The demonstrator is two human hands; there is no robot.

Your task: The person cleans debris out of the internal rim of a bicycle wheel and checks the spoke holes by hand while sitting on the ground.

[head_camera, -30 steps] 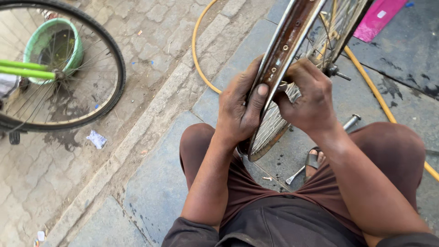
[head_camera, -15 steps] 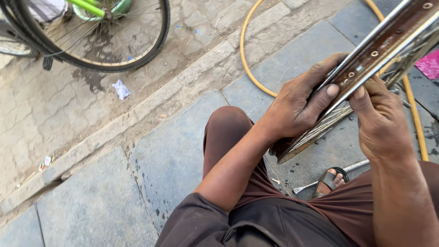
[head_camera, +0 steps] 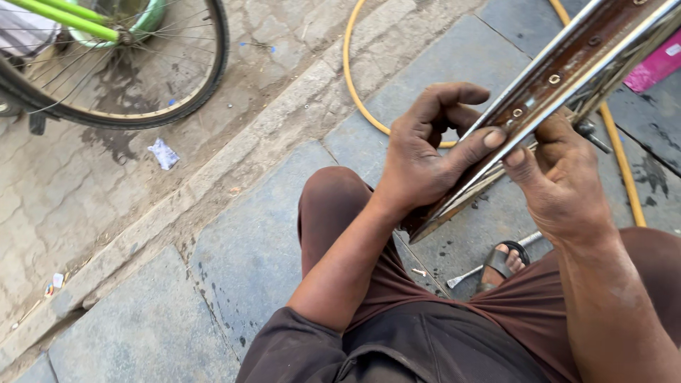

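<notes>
A rusty metal bicycle wheel rim (head_camera: pixel 560 78) with spoke holes runs diagonally from the upper right down toward my lap. My left hand (head_camera: pixel 425 159) grips its lower part, thumb pressed on the inner face. My right hand (head_camera: pixel 560 177) holds the rim from the other side, thumb next to the left thumb. Spokes and a hub axle (head_camera: pixel 590 135) show behind the rim. I sit with knees apart in brown trousers, one sandalled foot (head_camera: pixel 502 261) below the rim.
A yellow hose (head_camera: pixel 355 85) curves across the grey paving slabs. A bicycle wheel (head_camera: pixel 120 71) with a green frame stands at the upper left by a green basin. A metal tool (head_camera: pixel 489 262) lies beside my foot. A pink object (head_camera: pixel 656 67) is at the right edge.
The view has swung left and down, so the rim now lies more slanted across the frame. Both hands have kept their grip on the rim, thumbs shifting along its inner face.
</notes>
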